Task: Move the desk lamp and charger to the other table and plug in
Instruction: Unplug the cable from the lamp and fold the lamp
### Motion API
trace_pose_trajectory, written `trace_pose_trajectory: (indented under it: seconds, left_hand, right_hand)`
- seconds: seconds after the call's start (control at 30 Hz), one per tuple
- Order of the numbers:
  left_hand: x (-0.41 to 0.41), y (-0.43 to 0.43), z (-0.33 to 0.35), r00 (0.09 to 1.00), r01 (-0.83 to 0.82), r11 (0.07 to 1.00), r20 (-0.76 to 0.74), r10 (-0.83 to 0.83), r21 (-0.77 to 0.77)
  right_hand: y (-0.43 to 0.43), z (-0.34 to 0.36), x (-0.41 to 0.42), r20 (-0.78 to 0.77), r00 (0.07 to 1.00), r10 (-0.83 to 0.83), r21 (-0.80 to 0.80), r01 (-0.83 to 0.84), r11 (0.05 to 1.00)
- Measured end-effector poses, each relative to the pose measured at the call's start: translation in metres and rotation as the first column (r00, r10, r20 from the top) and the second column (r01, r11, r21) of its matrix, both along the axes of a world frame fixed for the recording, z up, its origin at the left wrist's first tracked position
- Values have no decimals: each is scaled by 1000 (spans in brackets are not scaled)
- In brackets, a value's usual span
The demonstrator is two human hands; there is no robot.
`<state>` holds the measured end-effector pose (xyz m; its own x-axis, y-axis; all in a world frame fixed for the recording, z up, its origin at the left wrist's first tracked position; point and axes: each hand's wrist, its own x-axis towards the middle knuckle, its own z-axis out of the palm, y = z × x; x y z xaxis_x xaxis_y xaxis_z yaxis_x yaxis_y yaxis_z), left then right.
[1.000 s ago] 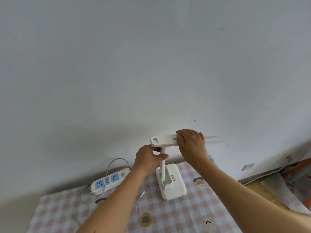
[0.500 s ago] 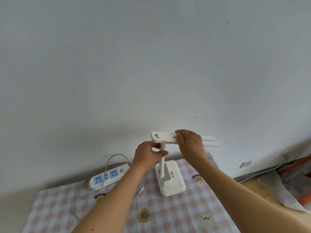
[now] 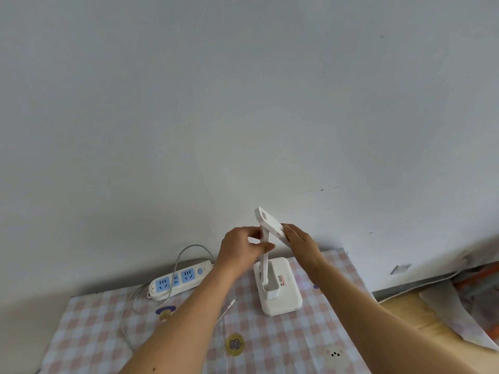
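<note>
A left hand (image 3: 241,245) pinches the desk lamp (image 3: 265,265) by its stem, steadying it, while the right hand (image 3: 299,241) presses flat fingers on the tilted lamp head (image 3: 268,220), likely to fold it. The base (image 3: 286,300) stands just below both hands.

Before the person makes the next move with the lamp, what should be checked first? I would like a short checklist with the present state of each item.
1. Left hand grips the lamp stem: ok.
2. Right hand has a firm hold on the tilted lamp head: cannot tell, its fingers lie on it.
3. Lamp base flat on the checked cloth: ok.
4. Thin white cable plugged in: not ok, its tip lies loose.
5. Power strip sockets free: ok.
6. Charger located: cannot tell, none visible.
</note>
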<state>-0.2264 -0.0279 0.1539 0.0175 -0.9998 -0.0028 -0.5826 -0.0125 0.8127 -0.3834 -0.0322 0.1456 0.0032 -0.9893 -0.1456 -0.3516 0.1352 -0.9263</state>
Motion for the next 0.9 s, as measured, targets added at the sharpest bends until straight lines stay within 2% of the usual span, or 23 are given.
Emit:
trace_pose_trajectory:
  seconds: [0.27,0.4,0.53,0.6,0.73,0.9]
  left_hand:
    - [0,0,0,1000,20,1000,-17,-20,16]
    - [-2,0,-1,999,41,999,-22,-41,13]
    - [-3,0,0,998,51,999,-22,-50,17]
    - [-4,0,0,999,51,999,-12,-51,16]
    - [-7,0,1,999,51,999,12,-51,8]
    - [-8,1,1,999,49,999,13,-49,4]
  right_hand:
    - [-7,-2,-9,-29,999,15,77,-13,997]
    - [-8,-17,-20,-205,978,-29,114,53,992]
    - [-6,-23,-23,-244,970,-14,136,49,990]
    - [-6,-25,-23,-216,976,-21,173,60,983]
    - [-9,-34,-23,-62,996,-62,288,77,954]
    - [-8,-49,-14,123,991,-59,330,15,944]
